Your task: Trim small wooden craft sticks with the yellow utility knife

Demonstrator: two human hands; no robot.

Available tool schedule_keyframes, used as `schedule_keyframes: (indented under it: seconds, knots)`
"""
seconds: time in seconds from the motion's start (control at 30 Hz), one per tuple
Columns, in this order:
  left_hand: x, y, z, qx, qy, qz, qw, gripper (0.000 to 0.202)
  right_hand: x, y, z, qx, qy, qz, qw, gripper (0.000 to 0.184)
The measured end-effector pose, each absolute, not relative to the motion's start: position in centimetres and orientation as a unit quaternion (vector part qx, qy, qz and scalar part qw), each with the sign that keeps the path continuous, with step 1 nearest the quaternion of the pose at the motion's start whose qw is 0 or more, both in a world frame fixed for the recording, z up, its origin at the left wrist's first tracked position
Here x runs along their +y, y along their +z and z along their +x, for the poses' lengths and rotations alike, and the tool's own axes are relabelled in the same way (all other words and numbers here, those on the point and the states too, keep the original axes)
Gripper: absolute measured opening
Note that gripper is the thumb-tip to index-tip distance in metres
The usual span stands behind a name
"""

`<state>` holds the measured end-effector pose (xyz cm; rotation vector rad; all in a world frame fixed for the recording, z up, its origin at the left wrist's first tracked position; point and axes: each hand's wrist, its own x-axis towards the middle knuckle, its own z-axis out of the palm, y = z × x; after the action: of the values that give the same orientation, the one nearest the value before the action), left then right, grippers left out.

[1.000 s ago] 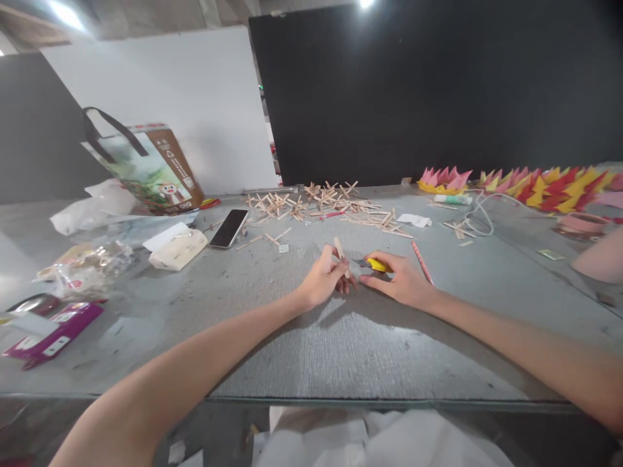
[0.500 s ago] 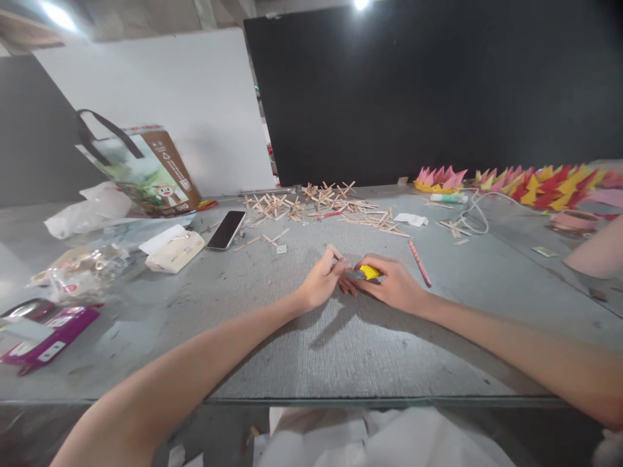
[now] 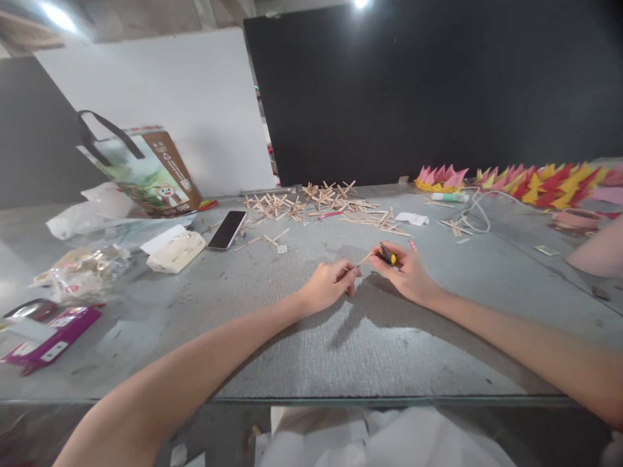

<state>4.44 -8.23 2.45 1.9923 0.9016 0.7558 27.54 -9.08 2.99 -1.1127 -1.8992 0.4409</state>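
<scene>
My left hand (image 3: 331,284) is closed, its fingers pinching one end of a thin wooden stick (image 3: 365,260) just above the table. The stick runs up and right to the fingertips of my right hand (image 3: 406,275), which touch its other end. That hand is also closed around a small yellow-and-black tool (image 3: 388,254) that looks like a utility knife; fingers and palm cover much of it. Partly behind the right hand is a pink patterned pencil-like stick (image 3: 413,244). Beyond the hands lies a pile of wooden sticks (image 3: 331,194), some joined into crossed shapes.
Left on the grey table (image 3: 272,350) are a phone (image 3: 227,229), tissue pack (image 3: 176,251), plastic packaging (image 3: 85,272), purple box (image 3: 53,340) and carrier bag (image 3: 146,172). Right are folded-paper shapes (image 3: 545,185), a glue stick (image 3: 448,197), white cable (image 3: 479,211) and another person's arm (image 3: 598,250).
My hands have moved slightly apart, the right one up and to the right. The yellow-and-black tool has turned up within the right hand, and the wooden stick now shows between both hands.
</scene>
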Motion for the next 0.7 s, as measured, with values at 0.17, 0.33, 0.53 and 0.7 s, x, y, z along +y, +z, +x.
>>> schedule_keyframes:
  seconds: [0.17, 0.33, 0.53, 0.7]
  knots:
    - [-7.8, 2.4, 4.3, 0.355, 0.281, 0.83, 0.326, 0.031, -9.5, 3.0, 27.7, -0.799, 0.15, -0.409, 0.415, 0.033]
    - [-7.6, 2.2, 3.9, 0.382, 0.366, 0.789, 0.312, 0.033, -10.0, 2.8, 27.6, -0.847, 0.078, -0.389, 0.353, 0.044]
    - [-7.7, 2.3, 3.7, 0.374, 0.413, 0.774, 0.301, 0.033, -10.2, 1.8, 27.7, -0.865, 0.052, -0.347, 0.36, 0.049]
    - [-7.8, 2.5, 3.8, 0.374, 0.414, 0.777, 0.293, 0.028, -10.3, 1.7, 27.7, -0.869, 0.029, -0.328, 0.368, 0.048]
